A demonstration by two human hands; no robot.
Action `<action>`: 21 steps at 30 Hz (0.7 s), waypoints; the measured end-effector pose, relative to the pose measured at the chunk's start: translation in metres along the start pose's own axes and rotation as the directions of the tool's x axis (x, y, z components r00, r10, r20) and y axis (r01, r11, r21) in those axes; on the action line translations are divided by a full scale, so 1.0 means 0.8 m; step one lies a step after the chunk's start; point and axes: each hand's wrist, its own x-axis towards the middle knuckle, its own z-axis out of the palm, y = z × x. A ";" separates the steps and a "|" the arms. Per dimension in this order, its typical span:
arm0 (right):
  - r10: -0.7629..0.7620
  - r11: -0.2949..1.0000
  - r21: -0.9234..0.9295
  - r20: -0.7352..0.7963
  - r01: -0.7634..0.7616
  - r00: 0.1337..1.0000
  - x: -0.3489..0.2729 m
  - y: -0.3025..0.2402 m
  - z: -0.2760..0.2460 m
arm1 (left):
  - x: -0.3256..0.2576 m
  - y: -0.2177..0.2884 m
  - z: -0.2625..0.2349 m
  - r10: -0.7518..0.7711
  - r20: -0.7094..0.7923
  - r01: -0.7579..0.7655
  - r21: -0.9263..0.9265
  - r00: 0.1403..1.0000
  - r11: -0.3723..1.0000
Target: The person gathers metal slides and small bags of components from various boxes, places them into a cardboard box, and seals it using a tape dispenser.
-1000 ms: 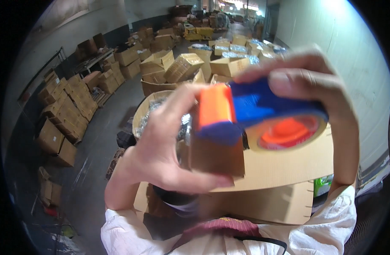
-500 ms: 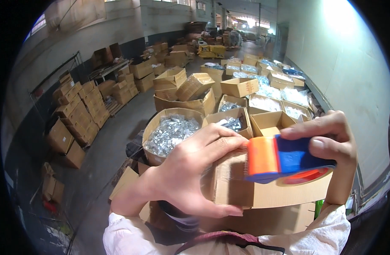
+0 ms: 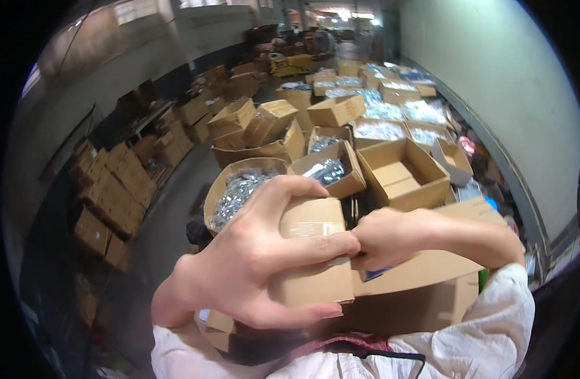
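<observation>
My left hand (image 3: 252, 265) grips a small closed cardboard box (image 3: 315, 278) from the left, fingers spread over its top and thumb under its near edge. A strip of clear tape lies across the top of the box. My right hand (image 3: 391, 237) is curled into a fist against the box's right edge. Only a blue sliver of the tape dispenser (image 3: 375, 275) shows under that fist; the rest is hidden. Both hands are held over a larger flat cardboard box (image 3: 429, 278) in front of me.
An open box of shiny silver parts (image 3: 239, 189) stands just beyond my hands, and an empty open carton (image 3: 404, 174) to its right. Many more cartons (image 3: 113, 196) line the left wall and fill the floor toward the back. A pale wall (image 3: 511, 95) runs along the right.
The blue and orange tape dispenser, held high in front of the camera, has dropped down behind the small box's right edge and is almost out of sight. My left hand now covers the box top.
</observation>
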 end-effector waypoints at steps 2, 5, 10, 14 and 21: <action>0.013 0.991 0.136 0.019 -0.016 1.000 0.031 0.041 0.034 | 0.002 0.003 0.005 -0.057 -0.025 0.056 -0.027 0.998 0.998; 0.077 0.945 0.324 -0.334 0.038 0.939 0.039 0.134 0.115 | 0.011 -0.004 -0.012 0.066 0.077 -0.088 0.315 0.995 0.945; 0.146 0.966 -0.128 -0.444 -0.225 0.884 -0.004 0.197 0.327 | -0.006 -0.037 -0.017 -0.018 0.047 0.015 0.070 0.999 0.997; 0.171 0.941 -0.191 -0.441 -0.279 0.881 -0.090 0.207 0.472 | -0.022 -0.056 0.002 -0.068 -0.127 0.070 0.015 0.990 0.997; 0.439 0.881 0.305 -0.239 -0.362 0.866 -0.167 0.227 0.478 | -0.010 -0.056 0.036 -0.040 -0.258 0.023 -0.067 0.965 0.997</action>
